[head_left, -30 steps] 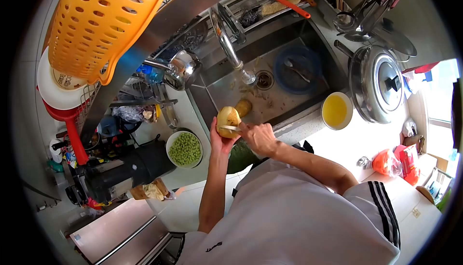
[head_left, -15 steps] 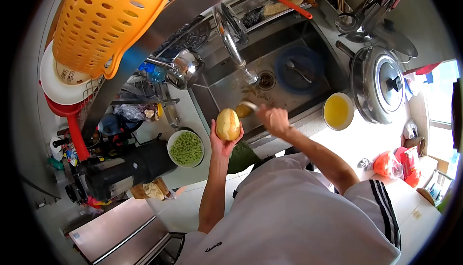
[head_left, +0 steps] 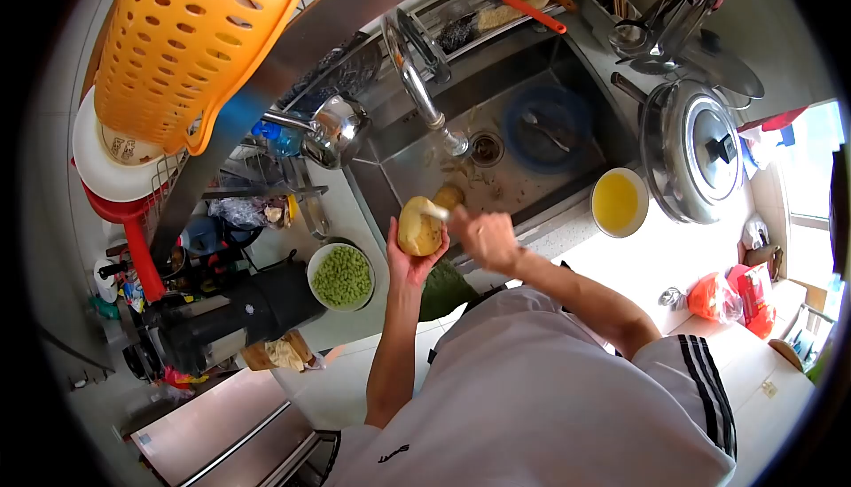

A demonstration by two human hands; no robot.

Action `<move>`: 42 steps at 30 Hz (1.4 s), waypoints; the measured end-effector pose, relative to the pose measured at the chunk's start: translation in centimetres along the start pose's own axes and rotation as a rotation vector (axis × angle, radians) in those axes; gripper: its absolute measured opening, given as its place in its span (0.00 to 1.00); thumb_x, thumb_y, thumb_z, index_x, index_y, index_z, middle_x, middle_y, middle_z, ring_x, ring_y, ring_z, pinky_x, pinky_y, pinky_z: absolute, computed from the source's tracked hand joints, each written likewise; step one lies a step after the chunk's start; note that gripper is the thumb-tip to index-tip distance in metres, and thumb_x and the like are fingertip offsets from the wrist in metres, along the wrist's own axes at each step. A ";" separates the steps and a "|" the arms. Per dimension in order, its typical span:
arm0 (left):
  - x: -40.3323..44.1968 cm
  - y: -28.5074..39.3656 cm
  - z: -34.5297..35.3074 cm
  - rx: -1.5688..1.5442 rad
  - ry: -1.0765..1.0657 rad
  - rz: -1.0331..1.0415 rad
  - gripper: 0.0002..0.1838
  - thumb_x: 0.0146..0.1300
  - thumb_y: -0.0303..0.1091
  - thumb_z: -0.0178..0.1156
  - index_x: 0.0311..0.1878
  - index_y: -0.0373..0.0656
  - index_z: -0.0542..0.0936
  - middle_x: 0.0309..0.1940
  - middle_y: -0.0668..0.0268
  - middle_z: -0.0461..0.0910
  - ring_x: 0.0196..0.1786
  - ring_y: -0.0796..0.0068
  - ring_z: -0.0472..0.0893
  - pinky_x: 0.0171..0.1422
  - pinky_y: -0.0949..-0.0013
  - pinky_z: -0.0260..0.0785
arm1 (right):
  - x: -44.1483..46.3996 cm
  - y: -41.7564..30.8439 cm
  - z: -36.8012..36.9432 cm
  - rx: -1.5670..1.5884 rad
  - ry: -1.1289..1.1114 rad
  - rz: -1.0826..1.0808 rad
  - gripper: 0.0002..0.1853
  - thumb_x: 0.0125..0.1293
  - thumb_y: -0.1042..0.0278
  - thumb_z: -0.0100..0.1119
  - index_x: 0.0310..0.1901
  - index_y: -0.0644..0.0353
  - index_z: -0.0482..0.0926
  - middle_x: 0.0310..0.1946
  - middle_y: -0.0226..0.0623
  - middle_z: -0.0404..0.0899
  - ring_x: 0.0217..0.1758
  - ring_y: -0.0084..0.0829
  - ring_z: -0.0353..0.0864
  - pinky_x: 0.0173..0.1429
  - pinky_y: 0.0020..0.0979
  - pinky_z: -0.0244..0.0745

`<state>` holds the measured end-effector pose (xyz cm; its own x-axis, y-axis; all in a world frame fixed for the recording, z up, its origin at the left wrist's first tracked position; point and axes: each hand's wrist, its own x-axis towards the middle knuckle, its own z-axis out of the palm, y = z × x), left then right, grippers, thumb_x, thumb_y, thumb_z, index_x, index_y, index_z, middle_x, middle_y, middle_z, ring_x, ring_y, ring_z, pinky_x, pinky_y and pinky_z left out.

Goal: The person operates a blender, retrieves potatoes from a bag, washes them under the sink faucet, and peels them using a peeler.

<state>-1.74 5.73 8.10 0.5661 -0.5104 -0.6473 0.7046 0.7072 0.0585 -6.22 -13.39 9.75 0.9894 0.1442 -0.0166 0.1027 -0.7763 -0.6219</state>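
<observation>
My left hand (head_left: 410, 261) cups a partly peeled potato (head_left: 420, 232) from below, near the front edge of the sink. Pale flesh shows on its upper left and brownish skin elsewhere. My right hand (head_left: 487, 241) is closed around a peeler (head_left: 436, 211), whose pale head meets the top of the potato; motion blurs the hand, and the fingers hide the handle. Just behind lies another potato (head_left: 449, 195) in the steel sink (head_left: 390, 155). Peel scraps (head_left: 459, 169) are scattered around the drain.
A blue basin (head_left: 567, 161) with a spoon sits in the sink, under the faucet (head_left: 413, 79). Right of it stand a bowl of yellow liquid (head_left: 618, 202) and a lidded pan (head_left: 691, 150). A bowl of chopped green pieces (head_left: 342, 276) is at left. An orange colander (head_left: 195, 39) hangs close overhead.
My right hand has moved left and slightly down, bringing the peeler from beyond the potato onto it. My left hand holds the potato in nearly the same place.
</observation>
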 end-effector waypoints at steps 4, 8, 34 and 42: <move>0.6 0.2 -1.4 0.092 0.068 0.084 0.32 0.63 0.58 0.51 0.62 0.43 0.69 0.55 0.51 0.71 0.55 0.49 0.72 0.56 0.47 0.69 | -0.1 -1.7 0.3 0.061 0.054 -0.106 0.09 0.64 0.65 0.48 0.40 0.61 0.72 0.16 0.43 0.76 0.17 0.45 0.77 0.20 0.44 0.67; -1.0 -0.8 -0.1 0.067 -0.046 0.004 0.31 0.64 0.57 0.50 0.61 0.42 0.70 0.53 0.50 0.73 0.52 0.48 0.75 0.51 0.49 0.72 | 2.4 5.1 3.2 -0.277 -0.230 0.152 0.07 0.62 0.62 0.53 0.32 0.52 0.79 0.28 0.34 0.82 0.28 0.37 0.84 0.27 0.41 0.74; -0.7 0.6 2.1 1.009 -0.093 0.432 0.46 0.34 0.21 0.72 0.64 0.43 0.65 0.57 0.63 0.71 0.58 0.66 0.74 0.61 0.63 0.70 | 4.1 0.1 -1.3 0.614 0.185 0.337 0.16 0.56 0.56 0.63 0.40 0.57 0.79 0.30 0.46 0.81 0.35 0.50 0.80 0.38 0.42 0.75; -1.4 2.7 5.2 1.906 -0.225 0.921 0.46 0.34 0.28 0.76 0.62 0.41 0.67 0.54 0.62 0.71 0.56 0.69 0.73 0.61 0.66 0.66 | 2.7 3.0 -0.8 0.902 -0.032 0.456 0.22 0.59 0.47 0.63 0.40 0.62 0.80 0.28 0.33 0.82 0.30 0.30 0.79 0.37 0.32 0.71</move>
<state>1.61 5.82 13.08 0.8427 -0.5324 0.0802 -0.3556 -0.4386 0.8253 -3.18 -15.82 8.44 0.9104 -0.0240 -0.4130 -0.4133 -0.0098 -0.9105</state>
